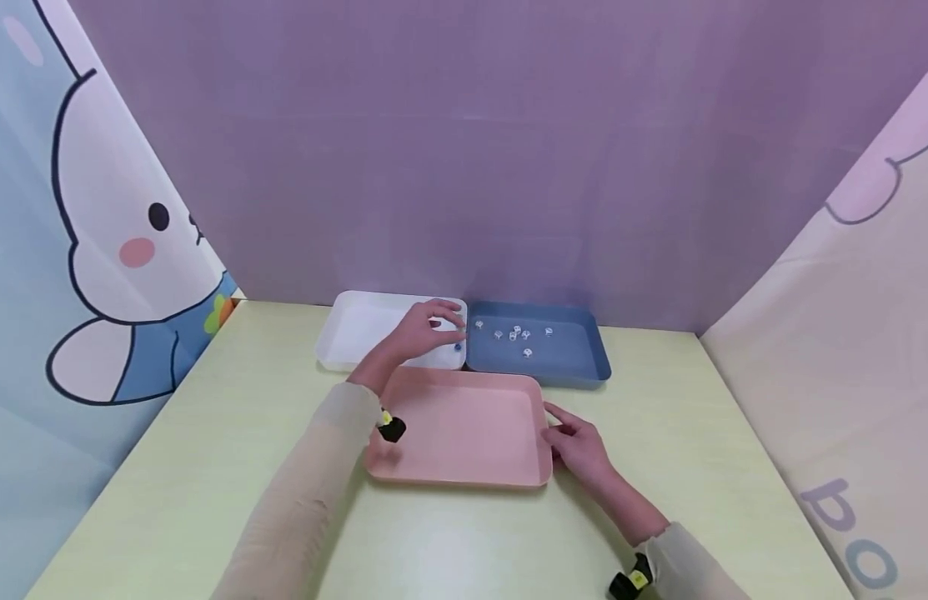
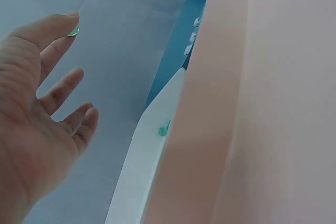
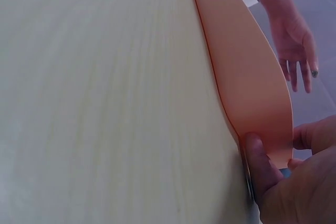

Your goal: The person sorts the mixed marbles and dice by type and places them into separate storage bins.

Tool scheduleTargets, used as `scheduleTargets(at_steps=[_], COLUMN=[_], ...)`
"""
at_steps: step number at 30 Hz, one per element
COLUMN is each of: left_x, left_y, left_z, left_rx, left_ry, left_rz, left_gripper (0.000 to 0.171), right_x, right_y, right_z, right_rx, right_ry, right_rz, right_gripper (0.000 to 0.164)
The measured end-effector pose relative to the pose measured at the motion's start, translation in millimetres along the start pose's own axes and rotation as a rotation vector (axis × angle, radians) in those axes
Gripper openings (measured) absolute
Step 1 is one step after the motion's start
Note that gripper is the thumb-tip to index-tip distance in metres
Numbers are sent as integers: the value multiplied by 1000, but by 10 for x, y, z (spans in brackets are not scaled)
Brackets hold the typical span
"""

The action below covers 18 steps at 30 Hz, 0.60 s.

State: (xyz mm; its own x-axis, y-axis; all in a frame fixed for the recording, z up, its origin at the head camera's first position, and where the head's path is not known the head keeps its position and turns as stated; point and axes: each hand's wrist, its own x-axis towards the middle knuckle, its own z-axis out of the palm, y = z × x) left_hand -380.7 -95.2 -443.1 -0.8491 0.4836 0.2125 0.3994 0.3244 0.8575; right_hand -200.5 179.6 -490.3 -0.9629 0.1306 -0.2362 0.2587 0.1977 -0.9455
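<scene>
My left hand [image 1: 423, 330] is over the right end of the white tray [image 1: 351, 325]. In the left wrist view its thumb and forefinger pinch a small green bead [image 2: 74, 31], while the other fingers curve loosely. Below, another green bead [image 2: 162, 131] and a blue bead [image 1: 458, 347] lie inside the white tray. My right hand [image 1: 581, 451] holds the right side of the pink tray [image 1: 464, 425], its thumb [image 3: 256, 156] against the outer wall and fingers at the rim. No items show inside the pink tray.
Beside the white tray stands a blue-grey tray [image 1: 569, 362] with several small white dice [image 1: 527, 353]. All three trays are on a pale wooden table [image 1: 464, 542]. A purple backdrop [image 1: 464, 150] rises behind, with printed cloths on both sides.
</scene>
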Motion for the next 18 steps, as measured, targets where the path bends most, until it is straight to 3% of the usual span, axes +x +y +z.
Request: scheduleTargets(at_steps=[7,18], left_x=[79,109], left_y=[-124,-289], left_z=[-70,-58], left_rx=[-84,-81], left_ry=[68,63], left_rz=[-63,-145], left_gripper=[24,28], right_x=[29,44], right_y=[46,48], right_z=[-14,-24], right_rx=[7,4], right_ry=[-9,-14], right_rz=[6,0], right_gripper=[46,46])
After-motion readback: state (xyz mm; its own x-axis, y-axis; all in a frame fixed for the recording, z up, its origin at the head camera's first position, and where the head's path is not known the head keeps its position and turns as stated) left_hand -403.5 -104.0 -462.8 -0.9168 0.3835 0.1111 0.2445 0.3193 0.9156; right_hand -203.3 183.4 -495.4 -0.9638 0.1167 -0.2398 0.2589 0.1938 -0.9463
